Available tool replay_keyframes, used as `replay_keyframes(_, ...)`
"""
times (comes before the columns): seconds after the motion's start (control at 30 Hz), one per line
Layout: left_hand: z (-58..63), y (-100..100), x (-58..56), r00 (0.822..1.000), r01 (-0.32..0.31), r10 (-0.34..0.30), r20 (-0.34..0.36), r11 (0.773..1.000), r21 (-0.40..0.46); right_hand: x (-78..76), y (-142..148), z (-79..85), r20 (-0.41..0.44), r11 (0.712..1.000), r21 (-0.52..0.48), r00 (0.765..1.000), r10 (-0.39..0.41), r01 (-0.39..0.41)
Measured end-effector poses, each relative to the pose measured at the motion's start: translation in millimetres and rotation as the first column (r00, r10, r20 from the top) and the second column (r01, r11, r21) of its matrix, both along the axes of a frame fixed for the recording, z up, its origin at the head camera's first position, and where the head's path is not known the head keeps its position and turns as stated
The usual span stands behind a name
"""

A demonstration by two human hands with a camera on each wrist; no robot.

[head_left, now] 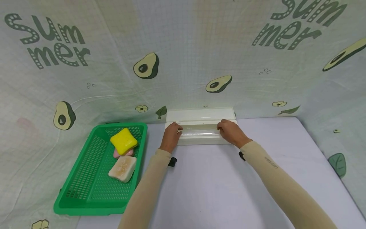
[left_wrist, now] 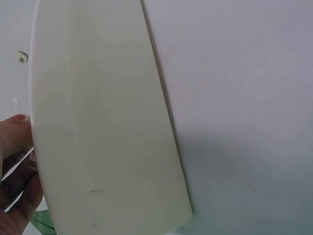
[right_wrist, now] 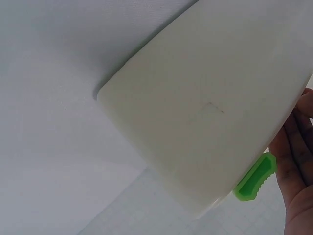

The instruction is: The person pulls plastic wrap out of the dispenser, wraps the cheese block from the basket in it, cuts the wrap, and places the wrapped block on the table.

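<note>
A long white cling film dispenser (head_left: pixel 203 141) lies at the back of the table, its lid (head_left: pixel 200 114) raised against the backdrop. Clear cling film (head_left: pixel 199 131) stretches across its opening. At the left end, my left hand (head_left: pixel 171 137) pinches the film; wrinkled film shows between thumb and fingers in the left wrist view. Over the right end, my right hand (head_left: pixel 233 132) has its fingers curled at the film's other side. Its grip is partly hidden behind the dispenser wall in the right wrist view. A green slide cutter (right_wrist: pixel 255 178) sticks out beside those fingers.
A green plastic basket (head_left: pixel 68 187) stands on the left of the table. Inside are a yellow pillow-shaped piece (head_left: pixel 123 141), a pink piece (head_left: pixel 130 152) below it and a toast-like slice (head_left: pixel 123 168). A printed cloth backdrop (head_left: pixel 177 41) rises behind the table.
</note>
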State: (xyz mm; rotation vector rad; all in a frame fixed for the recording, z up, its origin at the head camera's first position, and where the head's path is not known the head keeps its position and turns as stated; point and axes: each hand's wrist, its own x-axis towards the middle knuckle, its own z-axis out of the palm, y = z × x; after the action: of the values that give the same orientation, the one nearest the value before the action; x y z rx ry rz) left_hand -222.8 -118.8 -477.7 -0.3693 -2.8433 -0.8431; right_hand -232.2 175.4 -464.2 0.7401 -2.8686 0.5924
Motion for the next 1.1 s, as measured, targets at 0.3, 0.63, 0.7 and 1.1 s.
replay_keyframes(0.3, 0.1, 0.4, 0.7, 0.997, -0.009, 0.009, -0.071, 1.0, 0.005, -5.3, -3.0, -4.6, 0.067, 0.993, -0.088, 0.995, -0.071, 0.076)
replay_keyframes(0.63, -0.9, -8.8, 7.6, 0.986, 0.007, -0.012, -0.169, 0.999, -0.031, -2.0, -2.8, -7.8, -0.081, 0.996, -0.036, 0.993, -0.084, 0.081)
replay_keyframes(0.7, -0.6, -11.7, 9.1, 0.982, -0.004, 0.003, -0.188, 1.0, -0.007, -0.8, -1.2, -7.1, -0.111, 0.996, -0.022, 0.99, -0.087, 0.085)
replay_keyframes(1.1, 4.5, -15.6, 14.5, 0.966, -0.026, 0.019, -0.258, 0.999, -0.023, 5.6, 6.5, -8.3, -0.088, 0.989, 0.073, 0.989, -0.119, 0.125)
